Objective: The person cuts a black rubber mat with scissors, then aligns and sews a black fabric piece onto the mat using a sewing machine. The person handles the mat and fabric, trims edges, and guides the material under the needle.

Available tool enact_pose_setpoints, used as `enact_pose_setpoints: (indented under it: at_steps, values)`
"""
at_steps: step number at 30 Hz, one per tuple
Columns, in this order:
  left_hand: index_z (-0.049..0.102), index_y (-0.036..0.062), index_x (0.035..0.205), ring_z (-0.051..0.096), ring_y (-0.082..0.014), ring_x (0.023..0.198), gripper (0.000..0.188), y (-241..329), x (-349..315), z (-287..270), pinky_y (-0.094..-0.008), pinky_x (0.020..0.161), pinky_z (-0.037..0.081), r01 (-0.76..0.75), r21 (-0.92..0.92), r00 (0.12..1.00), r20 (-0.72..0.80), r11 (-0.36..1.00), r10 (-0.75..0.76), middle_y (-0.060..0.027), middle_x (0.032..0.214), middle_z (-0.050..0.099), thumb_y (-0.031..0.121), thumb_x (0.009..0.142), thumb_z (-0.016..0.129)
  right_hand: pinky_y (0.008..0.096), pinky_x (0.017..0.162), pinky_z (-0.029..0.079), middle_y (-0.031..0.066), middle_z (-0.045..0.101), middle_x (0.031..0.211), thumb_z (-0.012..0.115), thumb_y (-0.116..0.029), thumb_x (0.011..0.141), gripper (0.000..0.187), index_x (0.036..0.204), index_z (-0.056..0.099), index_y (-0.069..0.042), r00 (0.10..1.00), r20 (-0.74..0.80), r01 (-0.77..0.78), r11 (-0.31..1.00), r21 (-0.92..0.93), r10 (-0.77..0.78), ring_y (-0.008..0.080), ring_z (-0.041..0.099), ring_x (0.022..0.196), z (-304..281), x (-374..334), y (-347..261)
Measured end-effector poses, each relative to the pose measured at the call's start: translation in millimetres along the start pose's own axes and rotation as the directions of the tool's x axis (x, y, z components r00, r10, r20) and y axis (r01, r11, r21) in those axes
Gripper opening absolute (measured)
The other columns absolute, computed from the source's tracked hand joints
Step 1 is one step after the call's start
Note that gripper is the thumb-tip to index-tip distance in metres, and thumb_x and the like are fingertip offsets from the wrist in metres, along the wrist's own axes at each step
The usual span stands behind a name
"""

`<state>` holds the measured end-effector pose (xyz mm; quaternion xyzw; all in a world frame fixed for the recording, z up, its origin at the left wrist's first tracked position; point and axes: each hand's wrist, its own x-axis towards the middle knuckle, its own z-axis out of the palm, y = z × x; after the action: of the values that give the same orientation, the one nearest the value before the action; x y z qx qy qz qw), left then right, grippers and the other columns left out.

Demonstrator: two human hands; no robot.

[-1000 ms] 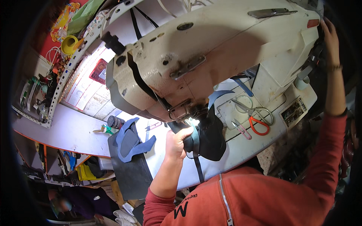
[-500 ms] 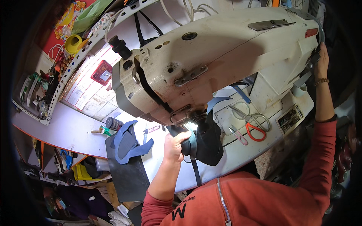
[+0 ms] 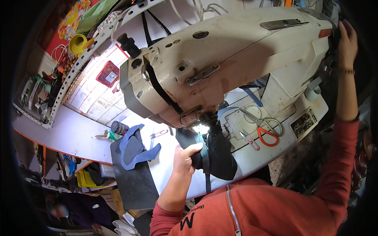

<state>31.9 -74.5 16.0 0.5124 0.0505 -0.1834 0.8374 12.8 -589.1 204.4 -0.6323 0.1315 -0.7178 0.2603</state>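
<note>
Under the head of a beige sewing machine (image 3: 236,51) lies a black fabric shoe-upper-like piece (image 3: 222,159) with a dark greenish strip (image 3: 205,157) along it. My left hand (image 3: 184,159) pinches the near left edge of that piece, thumb on top and fingers hidden beneath. The lamp's glare hides the needle area. At the machine's far right end, my right hand (image 3: 348,41) is beside the dark handwheel (image 3: 332,51), fingers stretched out; whether it touches the wheel is not clear.
Right of the fabric lie orange-handled scissors (image 3: 267,135) and pink thread snips (image 3: 250,141). More pink snips (image 3: 159,133), a dark thread spool (image 3: 118,128) and blue cut pieces (image 3: 136,149) on a black sheet (image 3: 132,185) lie left. A person (image 3: 78,210) in dark clothing is lower left.
The black piece and my left hand have shifted slightly toward me and right. My right hand has moved up and outward along the handwheel end. More of the person at lower left shows.
</note>
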Motion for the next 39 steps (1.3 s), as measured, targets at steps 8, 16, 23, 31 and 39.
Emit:
enact_pose_setpoints:
  at_steps: [8,16,23,31,39]
  values:
    - [0.061,-0.0014,0.091,0.064,-0.0163,0.071,0.021,-6.2,-29.1,-5.7,-0.0275,0.068,0.053,0.070,-0.017,0.997,0.020,0.997,-0.070,-0.0065,0.084,0.064,-0.003,0.071,0.068,0.0305,0.050,0.041,-0.0008,0.053,0.065,0.060,-0.016,0.081,0.031,0.111,0.064,-0.015,0.322,0.633,0.349,0.710,0.612,-0.704,0.0143,0.054,0.057,-14.4,-277.1,-163.6]
    - [0.061,-0.0007,0.097,0.063,-0.0145,0.073,0.030,-3.2,-56.8,-15.9,-0.0259,0.068,0.050,0.031,0.074,0.999,0.033,0.997,-0.034,-0.0047,0.086,0.065,-0.001,0.068,0.071,0.0324,0.045,0.043,0.0014,0.053,0.062,0.059,-0.013,0.078,0.022,0.098,0.065,-0.012,0.052,0.744,0.227,0.734,0.640,-0.666,0.0188,0.057,0.053,23.3,-319.6,-191.9]
    - [0.063,-0.0007,0.093,0.063,-0.0159,0.073,0.025,-5.0,-65.6,-42.4,-0.0262,0.069,0.050,-0.004,0.038,1.000,0.004,0.999,0.004,-0.0069,0.084,0.066,-0.002,0.069,0.070,0.0377,0.053,0.046,0.0044,0.056,0.066,0.058,-0.017,0.082,0.006,0.082,0.059,-0.012,0.273,0.814,0.117,0.857,0.502,-0.514,0.0263,0.059,0.061,18.1,-305.2,-171.1]
    - [0.062,-0.0018,0.091,0.064,-0.0165,0.071,0.021,5.7,-78.6,-64.9,-0.0266,0.068,0.051,-0.061,-0.060,0.997,-0.041,0.996,0.059,-0.0073,0.081,0.065,-0.005,0.071,0.066,0.0198,0.056,0.044,0.0052,0.063,0.075,0.052,-0.012,0.094,0.016,0.094,0.063,-0.001,0.085,0.903,-0.950,0.307,-0.054,0.422,0.0075,0.053,0.058,-19.8,-341.8,-118.6]
    - [0.059,-0.0009,0.098,0.063,-0.0188,0.075,0.033,1.0,-75.1,-59.3,-0.0279,0.070,0.051,-0.011,-0.089,1.000,0.005,0.996,0.011,-0.0076,0.086,0.064,-0.006,0.066,0.067,0.0199,0.060,0.047,0.0056,0.066,0.094,0.054,-0.008,0.091,0.017,0.106,0.061,-0.004,0.100,0.986,-0.847,0.532,0.013,0.135,0.0061,0.055,0.066,-45.5,-373.0,-164.7]
